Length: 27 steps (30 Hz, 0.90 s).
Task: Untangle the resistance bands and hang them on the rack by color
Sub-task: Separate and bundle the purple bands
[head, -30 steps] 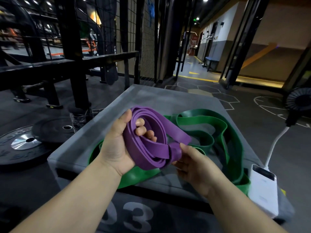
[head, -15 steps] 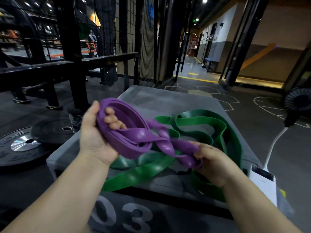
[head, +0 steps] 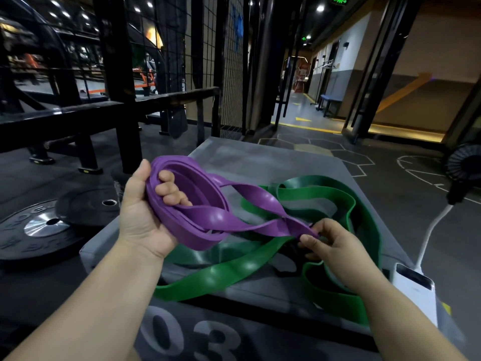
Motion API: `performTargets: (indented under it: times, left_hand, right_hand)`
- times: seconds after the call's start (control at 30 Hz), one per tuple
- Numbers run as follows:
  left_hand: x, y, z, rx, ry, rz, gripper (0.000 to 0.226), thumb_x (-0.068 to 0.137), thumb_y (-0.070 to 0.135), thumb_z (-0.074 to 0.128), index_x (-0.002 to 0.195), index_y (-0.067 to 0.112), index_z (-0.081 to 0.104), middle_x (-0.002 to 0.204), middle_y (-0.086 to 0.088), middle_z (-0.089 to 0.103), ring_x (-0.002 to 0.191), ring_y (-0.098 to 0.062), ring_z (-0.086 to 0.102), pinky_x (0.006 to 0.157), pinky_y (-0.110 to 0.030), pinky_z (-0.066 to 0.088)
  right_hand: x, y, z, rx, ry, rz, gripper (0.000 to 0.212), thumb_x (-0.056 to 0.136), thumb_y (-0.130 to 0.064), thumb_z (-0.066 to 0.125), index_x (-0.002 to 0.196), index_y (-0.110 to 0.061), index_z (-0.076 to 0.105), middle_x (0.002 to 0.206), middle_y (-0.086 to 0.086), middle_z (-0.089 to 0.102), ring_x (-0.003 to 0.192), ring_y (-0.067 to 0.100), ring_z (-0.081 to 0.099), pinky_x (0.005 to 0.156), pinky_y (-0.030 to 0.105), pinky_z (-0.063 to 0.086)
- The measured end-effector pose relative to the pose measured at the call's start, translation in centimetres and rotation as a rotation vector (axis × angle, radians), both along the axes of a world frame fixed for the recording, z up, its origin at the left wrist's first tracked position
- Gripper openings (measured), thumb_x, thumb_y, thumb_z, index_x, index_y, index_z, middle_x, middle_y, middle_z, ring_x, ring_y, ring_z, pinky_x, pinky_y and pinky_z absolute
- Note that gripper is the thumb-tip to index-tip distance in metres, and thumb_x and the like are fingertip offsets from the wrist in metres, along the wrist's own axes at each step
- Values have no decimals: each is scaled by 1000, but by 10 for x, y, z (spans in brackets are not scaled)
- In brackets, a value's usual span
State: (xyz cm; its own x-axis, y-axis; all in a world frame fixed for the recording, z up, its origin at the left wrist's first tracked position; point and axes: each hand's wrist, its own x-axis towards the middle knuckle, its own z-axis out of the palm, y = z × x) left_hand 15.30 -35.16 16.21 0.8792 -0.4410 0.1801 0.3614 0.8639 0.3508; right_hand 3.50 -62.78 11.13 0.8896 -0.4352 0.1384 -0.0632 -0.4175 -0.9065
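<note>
Purple resistance band [head: 208,222] was held in the air above the grey box [head: 260,162], stretched between the two hands. The left hand [head: 140,217] gripped the coiled part, with its fingers [head: 166,190] curled through the loops and the thumb on the outer side. From this coil, twisted strands ran to the right and downward to the right hand [head: 335,246], which pinched the far end of the band between thumb and fingertips. Below them the green band [head: 234,272] lay in loose loops on top of the box. Whether the purple strands touched the green band near the right hand, I could not tell. A white power bank [head: 416,293] lay at the right corner of the box, with a white cable [head: 429,230] going up from it. Black weight plates [head: 39,230] lay on the floor at the left.
</note>
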Motion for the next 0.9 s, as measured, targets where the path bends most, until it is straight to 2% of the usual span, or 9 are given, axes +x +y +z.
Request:
performTargets:
  times: [0.13, 0.27, 0.4, 0.47, 0.53, 0.6, 0.7, 0.77, 0.9]
  left_hand:
    - [-3, -6, -6, 78, -78, -20, 36, 50, 44, 85, 64, 23, 59, 45, 12, 49, 40, 0, 46, 53, -12, 45]
    - [-10, -13, -8, 139, -139, -52, 35, 53, 46, 83, 63, 23, 59, 44, 11, 47, 39, 0, 45, 50, -17, 47]
    - [-9, -14, -10, 84, -158, -108, 31, 59, 45, 80, 63, 22, 60, 44, 11, 47, 39, -1, 46, 53, -18, 49]
    - [-4, -10, -12, -12, -147, -149, 29, 64, 42, 80, 65, 20, 61, 45, 10, 52, 42, -2, 50, 57, -19, 50]
    - [0, -5, -10, -114, -123, -165, 27, 71, 40, 77, 67, 18, 61, 47, 9, 56, 45, -3, 54, 61, -20, 52]
    - [2, -1, -6, -147, -41, -47, 29, 77, 44, 68, 65, 19, 59, 47, 10, 55, 45, -3, 54, 61, -19, 53]
    - [-2, 1, 7, -174, 86, 183, 37, 85, 45, 58, 60, 18, 56, 47, 11, 53, 43, -4, 53, 58, -20, 53]
    - [-4, 0, 9, -205, 131, 262, 38, 88, 43, 59, 59, 18, 59, 50, 10, 55, 45, -5, 54, 59, -20, 52]
    - [-5, -2, 5, -152, 70, 274, 35, 83, 41, 61, 58, 17, 64, 53, 10, 58, 56, -6, 58, 71, -23, 54]
  right_hand:
    - [-2, 12, 3, 584, -106, 132, 50, 63, -37, 86, 82, -8, 50, 87, 18, 68, 85, 30, 71, 76, 42, 58]
    - [3, 17, 7, 888, -217, 60, 23, 74, -14, 65, 74, -17, 42, 76, 10, 64, 68, 24, 71, 63, 35, 61]
    - [4, 8, 5, 1022, -266, 53, 44, 64, 3, 64, 95, -17, 39, 77, 10, 64, 57, 19, 66, 55, 31, 57]
    - [0, 3, 5, 997, -229, 98, 47, 64, 1, 70, 102, -16, 49, 82, 8, 65, 55, 16, 63, 53, 27, 54]
    - [-4, -1, 4, 732, -106, 208, 55, 54, -15, 90, 103, -12, 65, 88, 8, 70, 67, 15, 66, 61, 24, 55]
    - [-6, -4, 5, 430, -82, 222, 50, 52, -19, 93, 95, -7, 70, 88, 8, 72, 76, 15, 66, 68, 20, 53]
    - [-5, -9, 9, 336, -239, 196, 59, 45, -37, 95, 86, -6, 66, 77, -1, 70, 72, 9, 63, 67, 17, 51]
    - [-6, -7, 9, 484, -304, 267, 62, 36, -46, 96, 82, -12, 71, 80, 2, 70, 74, 10, 65, 69, 19, 52]
    - [-5, 7, 9, 908, -308, 386, 58, 35, -31, 98, 86, -14, 75, 85, 6, 70, 75, 18, 65, 62, 27, 54]
